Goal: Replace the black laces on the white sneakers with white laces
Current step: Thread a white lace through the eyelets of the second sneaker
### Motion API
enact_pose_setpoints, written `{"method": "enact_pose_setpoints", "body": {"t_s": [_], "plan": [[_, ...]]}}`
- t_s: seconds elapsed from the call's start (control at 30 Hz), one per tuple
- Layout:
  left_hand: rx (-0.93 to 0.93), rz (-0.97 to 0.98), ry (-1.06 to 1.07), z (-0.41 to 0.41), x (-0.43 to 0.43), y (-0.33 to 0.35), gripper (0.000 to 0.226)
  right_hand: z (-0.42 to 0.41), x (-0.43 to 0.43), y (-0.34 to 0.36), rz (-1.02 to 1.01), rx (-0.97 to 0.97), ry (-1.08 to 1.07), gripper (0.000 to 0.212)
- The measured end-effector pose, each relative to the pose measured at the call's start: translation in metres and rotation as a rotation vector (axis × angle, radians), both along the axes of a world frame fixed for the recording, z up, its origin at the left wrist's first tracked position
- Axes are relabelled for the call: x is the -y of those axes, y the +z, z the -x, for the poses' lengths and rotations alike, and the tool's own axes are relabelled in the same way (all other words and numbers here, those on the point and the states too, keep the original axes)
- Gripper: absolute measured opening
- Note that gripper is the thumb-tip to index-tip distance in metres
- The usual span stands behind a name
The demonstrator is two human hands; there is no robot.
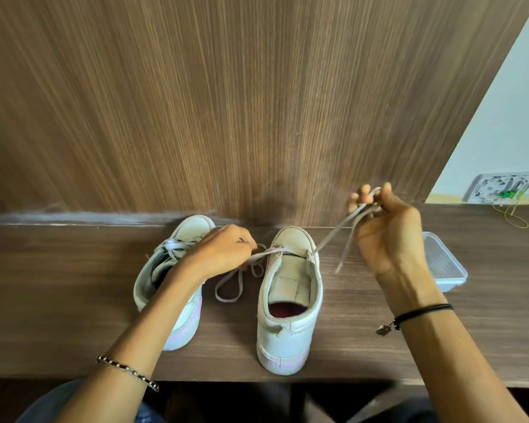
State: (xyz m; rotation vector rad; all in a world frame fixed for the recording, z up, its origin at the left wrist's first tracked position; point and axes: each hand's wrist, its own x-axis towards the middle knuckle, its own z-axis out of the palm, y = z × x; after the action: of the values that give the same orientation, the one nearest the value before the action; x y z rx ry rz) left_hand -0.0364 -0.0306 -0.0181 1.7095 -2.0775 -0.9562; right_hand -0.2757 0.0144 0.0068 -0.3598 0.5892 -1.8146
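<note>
White lace (330,236), both ends in tight grip: left hand (226,248), right hand (385,236)

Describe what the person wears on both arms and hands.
Both forearms are bare, with no sleeves or gloves. Behind the left hand, a silver-and-black beaded bracelet rings the arm; behind the right hand, a thin black cord band carries a small metal charm.

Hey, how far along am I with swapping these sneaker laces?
Done: no black lace shows on either shoe, and the left sneaker already looks laced in white. In hand: the white lace passes through only the front eyelets of the right sneaker, with the left hand and right hand each pinching a side. Left: thread the remaining eyelets and tie.
</note>
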Motion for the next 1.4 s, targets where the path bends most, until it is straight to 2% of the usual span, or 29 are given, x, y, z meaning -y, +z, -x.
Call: {"method": "enact_pose_setpoints", "body": {"t_s": [0.03,0.07,0.17,0.23,0.33,0.4,0.47,0.6,0.67,0.73,0.8,0.87,0.93,1.0,1.03,1.07,1.1,1.13,1.2,1.27,1.3,1.4], "plan": [[-0.025,0.013,0.012,0.0,0.0,0.002,0.031,0.004,0.0,0.001,-0.004,-0.019,-0.031,0.028],[-0.074,0.015,0.031,0.0,-0.001,0.004,0.033,0.006,0.0,0.0,-0.053,-0.138,-0.07,0.028],[-0.356,-0.016,0.146,0.002,0.001,0.01,0.036,0.01,-0.003,-0.014,-0.24,-0.832,-0.187,0.02],[-0.542,0.018,0.188,0.005,0.003,0.014,0.033,0.007,-0.005,-0.022,-0.258,-1.233,-0.167,0.012],[-0.64,0.154,0.136,0.008,0.0,0.02,0.019,-0.002,-0.006,-0.026,-0.35,-1.75,0.177,0.013],[-0.644,0.221,0.033,0.011,-0.002,0.022,0.021,-0.007,-0.005,-0.028,-0.421,-1.897,0.351,0.022],[-0.612,0.228,-0.114,0.014,-0.006,0.023,0.03,-0.007,-0.004,-0.03,-0.435,-1.884,0.365,0.028],[-0.428,0.321,-0.36,0.02,-0.01,0.015,0.062,-0.003,-0.001,-0.032,-0.403,-1.829,0.309,0.043],[-0.358,0.37,-0.34,0.019,-0.009,0.009,0.067,-0.001,0.001,-0.035,-0.376,-1.749,0.184,0.047],[-0.267,0.469,-0.241,0.019,-0.007,0.003,0.06,0.0,0.002,-0.035,-0.342,-1.596,0.066,0.047],[-0.128,0.492,-0.125,0.017,-0.001,-0.006,0.045,-0.001,0.002,-0.031,-0.292,-1.348,-0.028,0.045],[0.036,0.357,-0.073,0.012,0.005,-0.015,0.031,-0.002,0.002,-0.023,-0.248,-1.061,-0.088,0.036],[0.148,0.205,-0.081,0.008,0.006,-0.022,0.02,-0.003,0.002,-0.013,-0.118,-0.698,-0.091,0.032],[0.194,0.135,-0.077,0.008,0.005,-0.024,0.013,-0.002,-0.001,-0.003,0.01,-0.241,-0.061,0.031],[0.197,0.111,-0.066,0.008,0.004,-0.023,0.014,-0.001,-0.002,0.0,0.03,-0.079,-0.059,0.031],[0.192,0.09,-0.051,0.009,0.004,-0.023,0.017,0.0,-0.003,0.002,0.015,-0.007,-0.066,0.031],[0.183,0.069,-0.035,0.008,0.005,-0.023,0.02,0.001,-0.003,0.002,-0.039,-0.052,-0.081,0.03],[0.17,0.048,-0.023,0.008,0.006,-0.024,0.025,0.004,-0.002,-0.002,-0.121,-0.213,-0.112,0.028],[0.122,-0.011,-0.003,0.008,0.01,-0.026,0.037,0.008,-0.003,-0.013,-0.263,-0.779,-0.19,0.02],[0.006,-0.097,0.027,0.011,0.009,-0.026,0.046,0.008,-0.005,-0.022,-0.273,-1.261,-0.19,0.007],[-0.071,-0.136,0.041,0.014,0.007,-0.026,0.047,0.007,-0.005,-0.023,-0.253,-1.412,-0.09,0.001],[-0.214,-0.203,0.047,0.023,0.002,-0.022,0.039,0.0,-0.006,-0.029,-0.287,-1.74,0.311,0.011]]}}
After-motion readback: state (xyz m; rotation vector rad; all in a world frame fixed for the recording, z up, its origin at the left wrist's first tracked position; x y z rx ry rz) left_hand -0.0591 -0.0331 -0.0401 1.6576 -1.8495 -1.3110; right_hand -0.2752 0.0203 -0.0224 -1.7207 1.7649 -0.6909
